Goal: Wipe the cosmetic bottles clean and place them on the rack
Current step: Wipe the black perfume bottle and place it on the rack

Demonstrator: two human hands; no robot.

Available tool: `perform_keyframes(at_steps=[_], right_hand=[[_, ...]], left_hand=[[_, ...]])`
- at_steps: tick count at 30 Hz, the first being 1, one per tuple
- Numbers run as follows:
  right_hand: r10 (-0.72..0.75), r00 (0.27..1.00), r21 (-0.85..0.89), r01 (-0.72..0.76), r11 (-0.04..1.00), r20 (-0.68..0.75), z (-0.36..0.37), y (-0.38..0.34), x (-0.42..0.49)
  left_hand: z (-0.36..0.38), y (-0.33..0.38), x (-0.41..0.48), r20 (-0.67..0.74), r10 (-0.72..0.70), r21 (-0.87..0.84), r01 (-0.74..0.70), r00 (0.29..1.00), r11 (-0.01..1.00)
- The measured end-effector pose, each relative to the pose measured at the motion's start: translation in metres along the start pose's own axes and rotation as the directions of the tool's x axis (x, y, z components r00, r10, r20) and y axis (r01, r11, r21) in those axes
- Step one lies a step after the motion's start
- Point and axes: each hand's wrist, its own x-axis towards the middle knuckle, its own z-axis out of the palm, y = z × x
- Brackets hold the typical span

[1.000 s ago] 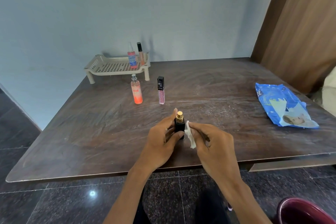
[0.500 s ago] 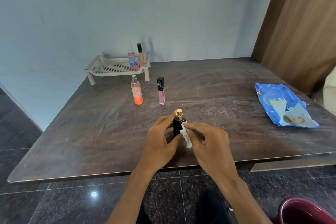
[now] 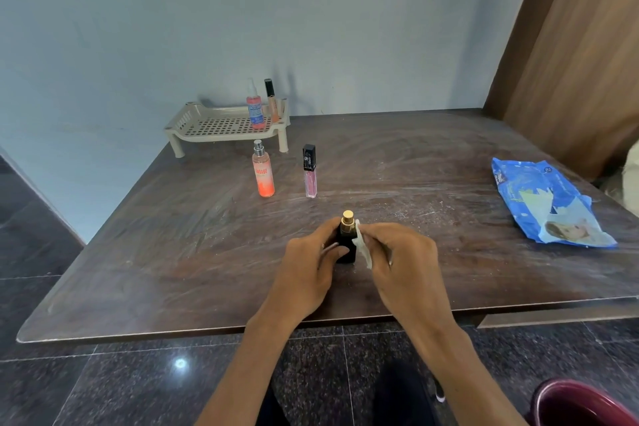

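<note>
Rack (image 3: 214,124) sits far off at eleven o'clock from my hands, a red spray bottle (image 3: 255,107) and a slim tube (image 3: 271,100) standing at its right end. Nearer, also toward eleven, an orange bottle (image 3: 263,171) and a pink gloss tube (image 3: 309,171) stand on the table (image 3: 173,252). My left hand (image 3: 307,273) curls round the black bottle (image 3: 345,245), upright at twelve, gold cap up. My right hand (image 3: 401,263) pinches a white wipe (image 3: 363,247) against its right side. The left hand, I judge, is better placed to carry it to the rack. A blue wipe pack (image 3: 549,204) lies at two.
</note>
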Motion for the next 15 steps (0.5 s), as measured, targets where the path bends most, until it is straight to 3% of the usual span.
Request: perform_keyframes(at_steps=[8, 15], right_hand=[[-0.049, 0.994, -0.075, 0.056, 0.996, 0.096, 0.003, -0.004, 0.022], [-0.046, 0.999, -0.093, 0.044, 0.995, -0.02, 0.005, -0.012, -0.013]], left_hand=[[0.002, -0.006, 0.001, 0.024, -0.007, -0.008, 0.008, 1.0, 1.0], [0.004, -0.007, 0.002, 0.027, 0.037, -0.019, -0.037, 0.999, 0.999]])
